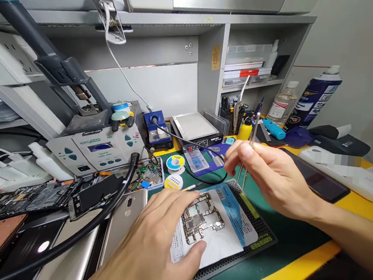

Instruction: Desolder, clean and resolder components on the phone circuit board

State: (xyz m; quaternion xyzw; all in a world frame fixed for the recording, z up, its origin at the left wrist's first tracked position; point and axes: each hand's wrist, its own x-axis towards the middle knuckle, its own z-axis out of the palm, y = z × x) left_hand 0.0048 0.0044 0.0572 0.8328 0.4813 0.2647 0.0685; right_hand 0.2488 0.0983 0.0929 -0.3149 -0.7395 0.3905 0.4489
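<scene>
A phone circuit board (197, 222) lies on a white and blue packet (228, 246), which rests on a black perforated mat (271, 240). My left hand (165, 232) is at the board's left side, fingers apart, with the thumb below the board and the fingertips by its upper left edge. Above the packet's upper right edge, my right hand (266, 176) pinches metal tweezers (247, 165). Their tips point down near the mat's top edge, beside a yellow-green strip (249, 205), away from the board.
Phones (125, 220) and a thick black hose (111, 208) lie at the left. Behind them stand a hot air station (100, 148) and a tray of board parts (159, 184). Solder spools (175, 162), bottles (282, 103) and a dark phone (320, 175) surround the green mat (292, 246).
</scene>
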